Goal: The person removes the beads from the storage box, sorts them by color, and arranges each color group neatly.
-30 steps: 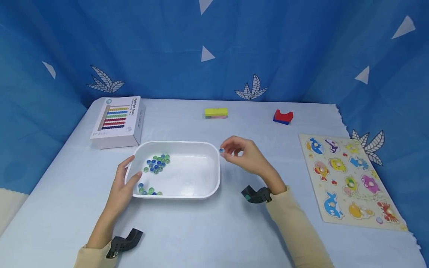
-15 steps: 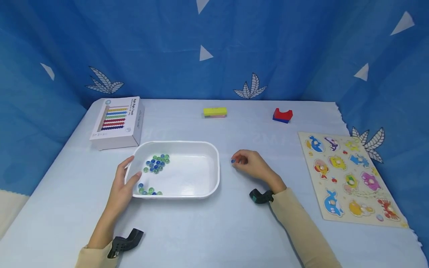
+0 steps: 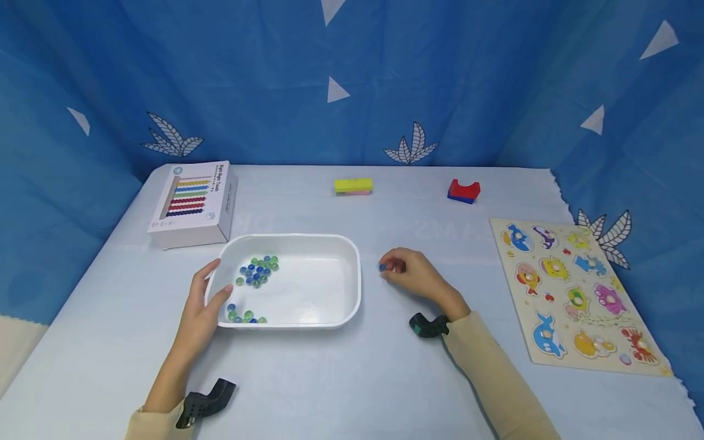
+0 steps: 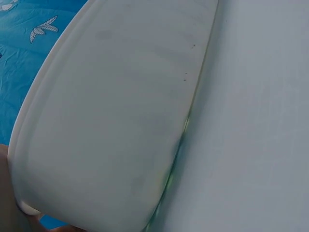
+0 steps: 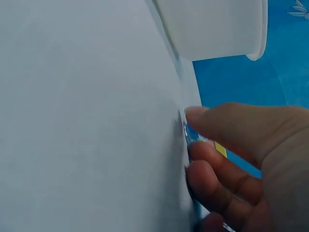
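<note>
A white plastic tray (image 3: 321,287) sits mid-table, with blue and green glass marbles (image 3: 258,272) in two groups along its left side. My left hand (image 3: 198,308) grips the tray's left end, thumb over the rim and fingers outside. To the right of the tray, my right hand (image 3: 415,273) pinches a blue marble (image 3: 382,267) between thumb and fingertips, low over the tabletop. In the right wrist view the same marble (image 5: 192,132) shows between the thumb and a finger. The tray's outer wall (image 4: 106,116) fills much of the left wrist view.
An abacus box (image 3: 192,205) stands at the back left. Yellow and pink blocks (image 3: 353,186) lie at the back, with red and blue blocks (image 3: 464,191) farther right. A wooden sea-animal puzzle board (image 3: 566,342) lies on the right. Blue cloth (image 3: 264,79) hangs behind the table.
My right hand has moved from beside the tray's right rim rightward and down to the tabletop, still pinching the blue marble. My left hand has kept its grip on the tray.
</note>
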Motion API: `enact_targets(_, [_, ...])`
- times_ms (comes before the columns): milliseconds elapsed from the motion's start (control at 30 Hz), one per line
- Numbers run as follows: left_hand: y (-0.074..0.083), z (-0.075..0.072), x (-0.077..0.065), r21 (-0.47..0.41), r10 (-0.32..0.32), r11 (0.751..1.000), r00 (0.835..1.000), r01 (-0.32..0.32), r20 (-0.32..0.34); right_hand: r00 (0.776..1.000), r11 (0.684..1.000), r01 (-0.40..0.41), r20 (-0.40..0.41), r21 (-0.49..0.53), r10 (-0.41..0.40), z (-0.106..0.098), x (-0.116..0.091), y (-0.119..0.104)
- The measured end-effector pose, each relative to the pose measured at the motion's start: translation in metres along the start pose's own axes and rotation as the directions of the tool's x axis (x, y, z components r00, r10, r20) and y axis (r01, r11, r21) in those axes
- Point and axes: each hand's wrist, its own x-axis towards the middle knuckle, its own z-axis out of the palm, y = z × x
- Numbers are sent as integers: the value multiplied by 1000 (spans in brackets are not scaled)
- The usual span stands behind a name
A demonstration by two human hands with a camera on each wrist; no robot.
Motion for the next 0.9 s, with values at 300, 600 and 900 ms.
enact_targets(300, [0, 0, 1, -9, -1, 1000, 1000, 1, -4, 997, 997, 74, 6, 32, -75, -35, 5, -66])
enact_targets(600, [-1, -1, 1, -10, 16, 1000, 1000, -16, -6, 912, 970, 242, 348, -21, -220, 8, 55, -154])
enact_targets(900, [-2, 0, 0, -9, 34, 999, 999, -34, -3, 896, 967, 220, 419, -129, -148, 87, 99, -170])
